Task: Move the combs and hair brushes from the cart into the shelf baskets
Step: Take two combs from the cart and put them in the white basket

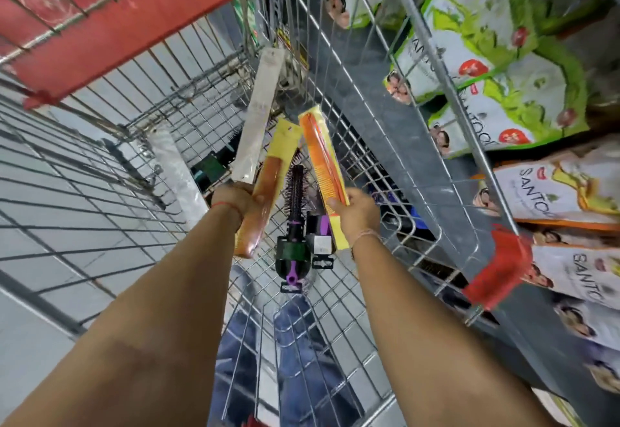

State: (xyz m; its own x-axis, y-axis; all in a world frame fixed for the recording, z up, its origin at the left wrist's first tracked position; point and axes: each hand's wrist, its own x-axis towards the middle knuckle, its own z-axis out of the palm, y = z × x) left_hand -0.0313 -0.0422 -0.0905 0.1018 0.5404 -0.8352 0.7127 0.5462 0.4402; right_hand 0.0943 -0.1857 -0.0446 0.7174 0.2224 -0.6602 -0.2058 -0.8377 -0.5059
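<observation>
With the left hand [240, 203] clasping two packaged combs [260, 178] and the right hand [354, 215] gripping an orange comb [322, 154] above the cart [161, 118], the slick sleeves could slip before reaching the shelf basket [419, 225] at 3 o'clock.

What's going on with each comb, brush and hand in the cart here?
Left hand: holding white comb pack and brown comb pack.
Right hand: holding orange comb pack.
Round purple brush: lying loose in cart.
</observation>
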